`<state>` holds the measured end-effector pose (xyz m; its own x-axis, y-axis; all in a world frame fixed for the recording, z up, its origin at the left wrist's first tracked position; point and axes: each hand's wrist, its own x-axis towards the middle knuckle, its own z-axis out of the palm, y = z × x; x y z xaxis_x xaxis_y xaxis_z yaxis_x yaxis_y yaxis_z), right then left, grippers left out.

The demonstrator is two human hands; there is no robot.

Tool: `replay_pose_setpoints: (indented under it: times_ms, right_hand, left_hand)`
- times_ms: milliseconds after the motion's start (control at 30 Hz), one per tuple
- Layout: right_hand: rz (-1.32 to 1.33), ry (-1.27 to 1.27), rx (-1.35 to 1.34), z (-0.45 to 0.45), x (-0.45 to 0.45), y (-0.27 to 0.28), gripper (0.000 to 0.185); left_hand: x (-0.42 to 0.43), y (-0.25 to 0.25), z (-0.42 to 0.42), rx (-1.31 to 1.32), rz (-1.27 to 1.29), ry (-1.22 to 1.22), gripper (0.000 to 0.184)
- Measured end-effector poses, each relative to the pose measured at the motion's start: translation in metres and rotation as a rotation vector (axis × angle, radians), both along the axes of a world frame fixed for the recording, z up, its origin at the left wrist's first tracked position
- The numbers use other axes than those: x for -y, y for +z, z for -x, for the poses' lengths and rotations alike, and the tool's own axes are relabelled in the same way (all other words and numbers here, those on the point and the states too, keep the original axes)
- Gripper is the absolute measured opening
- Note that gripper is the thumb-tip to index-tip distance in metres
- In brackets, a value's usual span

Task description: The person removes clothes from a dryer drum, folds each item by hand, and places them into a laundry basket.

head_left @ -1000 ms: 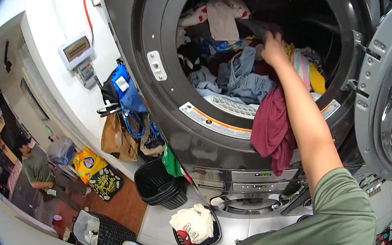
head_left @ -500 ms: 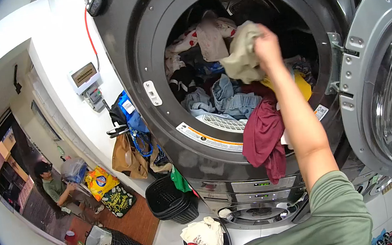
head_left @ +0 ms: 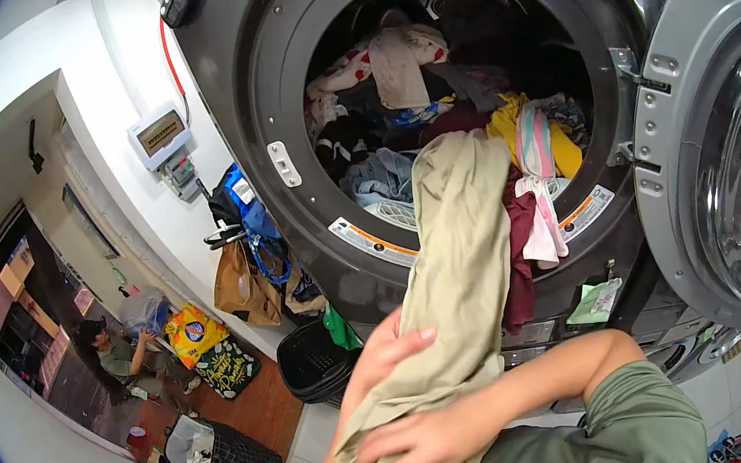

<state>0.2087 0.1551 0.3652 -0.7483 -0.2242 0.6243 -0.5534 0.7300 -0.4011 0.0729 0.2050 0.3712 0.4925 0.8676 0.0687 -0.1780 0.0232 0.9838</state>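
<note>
A long khaki garment [head_left: 460,228] stretches from the dryer opening down to my chest. My left hand [head_left: 393,356] is closed around its left side. Lower down, my right hand [head_left: 428,441] lies across the cloth with fingers curled into it. Behind, the open drum holds a pile of mixed clothes, with a yellow piece [head_left: 565,152], blue denim [head_left: 379,176] and a white cloth with red spots [head_left: 348,71]. Over the rim hang a maroon garment [head_left: 516,258] and a pink-and-white striped piece [head_left: 541,226].
The round dryer door [head_left: 729,153] stands open at the right. Black baskets [head_left: 313,363] are stacked at the lower left, near hanging bags [head_left: 245,282]. A lined laundry basket [head_left: 231,455] stands further left. Another person [head_left: 123,356] is in the doorway.
My right hand has pulled the khaki garment out of the drum and down toward me. My left hand has come up from below and taken hold of it. The other person has lowered their body.
</note>
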Motion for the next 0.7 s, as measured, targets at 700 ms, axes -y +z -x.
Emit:
replay_pose_setpoints:
  times_ms: [700]
  right_hand:
    - [1.358, 0.363, 0.073, 0.035, -0.101, -0.006, 0.071]
  left_hand:
    - [0.161, 0.002, 0.131, 0.685, -0.258, 0.728, 0.056]
